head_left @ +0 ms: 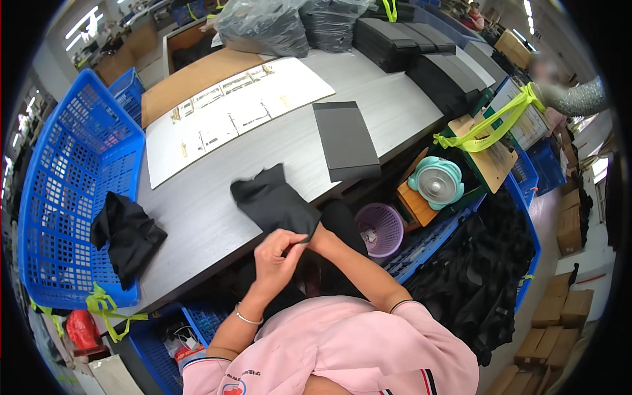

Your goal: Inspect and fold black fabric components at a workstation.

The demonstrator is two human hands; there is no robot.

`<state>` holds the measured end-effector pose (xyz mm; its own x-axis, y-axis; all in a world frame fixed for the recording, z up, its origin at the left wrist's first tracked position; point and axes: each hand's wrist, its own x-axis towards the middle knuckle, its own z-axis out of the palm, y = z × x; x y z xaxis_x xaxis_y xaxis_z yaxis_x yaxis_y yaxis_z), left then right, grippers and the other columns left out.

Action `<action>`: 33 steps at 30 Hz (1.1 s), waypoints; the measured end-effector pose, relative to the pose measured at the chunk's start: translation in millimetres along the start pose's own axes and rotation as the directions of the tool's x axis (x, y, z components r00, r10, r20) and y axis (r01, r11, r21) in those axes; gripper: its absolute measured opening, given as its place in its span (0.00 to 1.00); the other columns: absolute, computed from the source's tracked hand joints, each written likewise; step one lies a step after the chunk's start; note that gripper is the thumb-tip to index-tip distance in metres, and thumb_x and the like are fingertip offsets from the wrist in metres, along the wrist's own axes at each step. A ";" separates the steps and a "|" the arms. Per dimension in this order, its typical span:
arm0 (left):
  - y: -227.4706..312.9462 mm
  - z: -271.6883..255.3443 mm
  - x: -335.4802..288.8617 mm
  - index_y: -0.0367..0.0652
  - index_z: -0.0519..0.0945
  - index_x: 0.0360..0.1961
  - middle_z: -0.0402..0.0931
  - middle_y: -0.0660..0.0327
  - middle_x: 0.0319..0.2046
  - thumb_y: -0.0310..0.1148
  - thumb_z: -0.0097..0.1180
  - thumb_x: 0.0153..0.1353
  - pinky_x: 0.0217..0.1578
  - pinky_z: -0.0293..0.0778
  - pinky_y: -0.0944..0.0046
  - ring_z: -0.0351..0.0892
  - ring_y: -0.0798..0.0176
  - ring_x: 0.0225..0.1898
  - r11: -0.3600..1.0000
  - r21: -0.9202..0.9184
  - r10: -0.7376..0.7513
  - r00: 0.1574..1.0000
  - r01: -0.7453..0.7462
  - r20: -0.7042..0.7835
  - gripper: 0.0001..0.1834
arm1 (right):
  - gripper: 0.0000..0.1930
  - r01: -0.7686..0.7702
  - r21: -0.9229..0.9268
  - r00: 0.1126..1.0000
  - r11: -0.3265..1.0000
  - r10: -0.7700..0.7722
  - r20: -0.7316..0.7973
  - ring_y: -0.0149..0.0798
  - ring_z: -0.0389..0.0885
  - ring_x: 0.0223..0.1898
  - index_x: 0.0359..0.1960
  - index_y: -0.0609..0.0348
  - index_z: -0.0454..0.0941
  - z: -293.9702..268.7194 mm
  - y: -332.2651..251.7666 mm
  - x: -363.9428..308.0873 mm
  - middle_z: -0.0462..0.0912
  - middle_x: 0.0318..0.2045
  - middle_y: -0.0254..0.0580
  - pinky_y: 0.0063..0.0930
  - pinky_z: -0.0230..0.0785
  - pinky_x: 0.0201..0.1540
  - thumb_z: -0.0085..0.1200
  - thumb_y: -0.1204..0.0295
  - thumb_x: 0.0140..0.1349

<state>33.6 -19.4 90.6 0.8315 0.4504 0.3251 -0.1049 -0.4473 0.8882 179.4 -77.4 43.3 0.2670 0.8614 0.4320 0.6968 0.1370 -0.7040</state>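
Note:
Over the near edge of the table I hold a black fabric piece [273, 199], which looks like a pouch or sleeve and is slightly blurred. My left hand [278, 255] is closed, with thumb and fingers pinching its near edge. The wrist of my right hand [320, 238] meets that same edge, and its fingers are hidden by the cloth, so their pose does not show. A flat dark grey and black panel [345, 139] lies on the table beyond, to the right. At the left, crumpled black cloth [126, 238] hangs over the side of a blue crate [49, 263].
The grey table [204, 243] bears a white board [240, 108], stacked black panels [385, 43] and plastic-wrapped bundles [260, 29]. To the right are a teal fan [437, 183], a purple basket [382, 227] and a crate of black pieces [471, 263]. Another blue crate [155, 345] stands below left.

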 end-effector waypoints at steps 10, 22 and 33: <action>8.7 23.0 -16.4 0.34 0.84 0.35 0.80 0.63 0.30 0.21 0.63 0.59 0.34 0.71 0.75 0.76 0.74 0.31 0.960 -0.253 -0.130 0.991 0.119 -0.027 0.03 | 0.18 -0.398 0.917 0.848 -0.011 0.376 0.373 0.33 0.79 0.45 0.58 0.65 0.74 18.4 -7.0 -6.3 0.80 0.51 0.41 0.23 0.73 0.48 0.43 0.70 0.73; 20.9 34.3 -37.3 0.37 0.82 0.34 0.79 0.61 0.33 0.22 0.61 0.60 0.36 0.69 0.71 0.76 0.69 0.37 0.933 -0.347 0.186 0.953 -0.095 0.241 0.02 | 0.23 0.046 0.922 0.874 -0.384 0.462 0.148 0.34 0.77 0.46 0.65 0.58 0.67 15.1 81.2 6.8 0.79 0.51 0.39 0.23 0.71 0.52 0.41 0.61 0.74; 6.3 23.1 -33.7 0.36 0.79 0.39 0.70 0.66 0.38 0.28 0.53 0.70 0.38 0.67 0.74 0.68 0.76 0.35 0.639 -0.683 -0.044 0.904 0.353 0.425 0.06 | 0.20 -0.018 1.000 0.996 -0.002 0.093 0.018 0.35 0.79 0.46 0.60 0.50 0.72 24.3 28.1 -7.6 0.83 0.37 0.38 0.27 0.69 0.56 0.55 0.77 0.67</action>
<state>17.6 -55.2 77.7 0.9883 0.0980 0.1167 -0.1465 0.4009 0.9043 180.7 -68.2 6.6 0.3188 0.8790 0.3546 -0.6716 0.4735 -0.5699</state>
